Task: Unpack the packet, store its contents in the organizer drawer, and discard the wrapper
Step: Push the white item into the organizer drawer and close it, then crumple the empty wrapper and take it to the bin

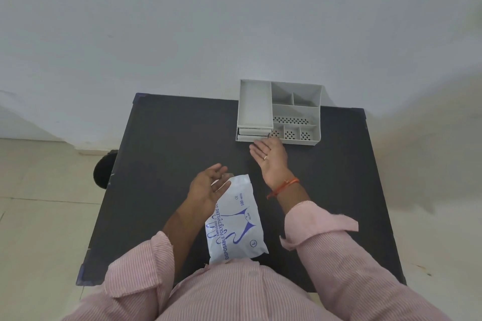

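Head view – packet [236, 219] flat, long axis near-to-far

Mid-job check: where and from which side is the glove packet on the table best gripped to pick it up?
Probably by the packet's far short edge, near the left hand, coming from above and the left. The packet lies flat on the dark table, long axis running away from the person, and its near end sits at the table's near edge by the shirt. That far end looks flatter, so fingers could likely pinch it.
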